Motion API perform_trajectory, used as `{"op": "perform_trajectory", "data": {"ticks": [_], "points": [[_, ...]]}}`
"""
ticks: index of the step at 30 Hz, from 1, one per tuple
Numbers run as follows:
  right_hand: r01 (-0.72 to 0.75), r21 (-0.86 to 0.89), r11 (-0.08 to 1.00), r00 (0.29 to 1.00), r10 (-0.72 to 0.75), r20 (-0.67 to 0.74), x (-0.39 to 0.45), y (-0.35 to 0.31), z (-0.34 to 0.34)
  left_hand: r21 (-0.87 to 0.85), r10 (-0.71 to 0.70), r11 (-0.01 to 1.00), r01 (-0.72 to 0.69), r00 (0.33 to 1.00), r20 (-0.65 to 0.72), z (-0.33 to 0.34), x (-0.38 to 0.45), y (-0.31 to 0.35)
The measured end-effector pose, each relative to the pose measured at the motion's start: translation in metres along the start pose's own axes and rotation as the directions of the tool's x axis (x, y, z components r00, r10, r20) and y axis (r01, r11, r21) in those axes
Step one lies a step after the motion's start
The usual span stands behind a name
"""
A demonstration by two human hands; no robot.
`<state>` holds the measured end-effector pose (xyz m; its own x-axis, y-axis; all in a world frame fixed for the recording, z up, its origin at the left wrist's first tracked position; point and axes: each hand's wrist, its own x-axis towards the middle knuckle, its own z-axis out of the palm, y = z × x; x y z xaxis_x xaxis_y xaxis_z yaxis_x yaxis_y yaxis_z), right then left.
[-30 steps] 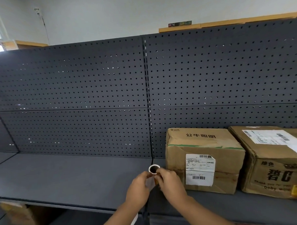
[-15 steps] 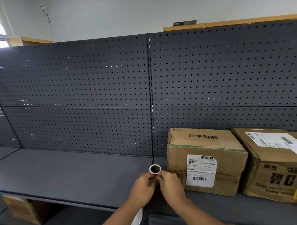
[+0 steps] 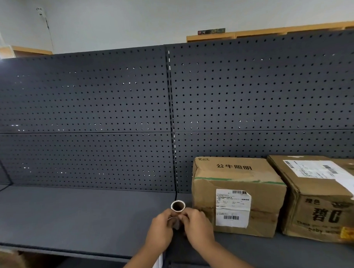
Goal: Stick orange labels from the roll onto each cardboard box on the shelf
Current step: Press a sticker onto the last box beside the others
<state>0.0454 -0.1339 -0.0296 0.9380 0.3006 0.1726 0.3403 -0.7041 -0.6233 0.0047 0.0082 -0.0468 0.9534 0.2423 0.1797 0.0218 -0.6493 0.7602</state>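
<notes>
One head-worn view, facing the dark pegboard shelf point(image 3: 74, 213) straight on.

The wide-angle camera looks forward and slightly down from standing height, close to the shelf's front edge; the pegboard back panel point(image 3: 81, 109) fills most of the frame (its lines bow with the lens). Wall shows above the panel, the left hand point(image 3: 160, 230) and right hand point(image 3: 197, 227) enter below centre, and no second view overlaps.

Your left hand point(image 3: 160, 230) and right hand point(image 3: 197, 226) have closed in tighter around the roll point(image 3: 177, 206); its orange strip now seems hidden behind your fingers.
</notes>
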Motion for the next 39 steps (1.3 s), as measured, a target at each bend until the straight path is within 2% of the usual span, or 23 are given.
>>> {"op": "perform_trajectory", "data": {"ticks": [8, 13, 19, 25, 32, 39], "points": [[0.015, -0.036, 0.999, 1.000, -0.016, -0.021, -0.002, -0.001, -0.004, -0.084, 0.012, 0.996, -0.014, 1.000, -0.027, 0.003, 0.002, -0.001], [0.005, -0.017, 1.000, 1.000, -0.005, -0.014, -0.004, -0.008, -0.009, -0.044, -0.071, 0.996, 0.072, 0.997, 0.019, 0.001, 0.002, 0.009], [0.008, 0.010, 1.000, 1.000, -0.008, -0.003, -0.005, -0.009, -0.012, 0.028, -0.041, 0.999, 0.041, 0.999, 0.000, 0.001, 0.003, 0.008], [-0.002, 0.014, 1.000, 1.000, 0.002, 0.007, -0.008, -0.008, -0.020, 0.028, -0.043, 0.999, 0.042, 0.999, 0.027, -0.001, 0.009, 0.008], [-0.023, -0.008, 1.000, 0.998, 0.023, 0.056, -0.012, -0.008, -0.032, 0.096, -0.104, 0.989, 0.110, 0.993, -0.062, 0.000, 0.018, 0.014], [0.000, 0.098, 0.995, 0.993, -0.011, 0.118, -0.014, -0.003, -0.045, 0.171, -0.163, 0.967, 0.190, 0.974, -0.158, -0.001, 0.026, 0.012]]}}
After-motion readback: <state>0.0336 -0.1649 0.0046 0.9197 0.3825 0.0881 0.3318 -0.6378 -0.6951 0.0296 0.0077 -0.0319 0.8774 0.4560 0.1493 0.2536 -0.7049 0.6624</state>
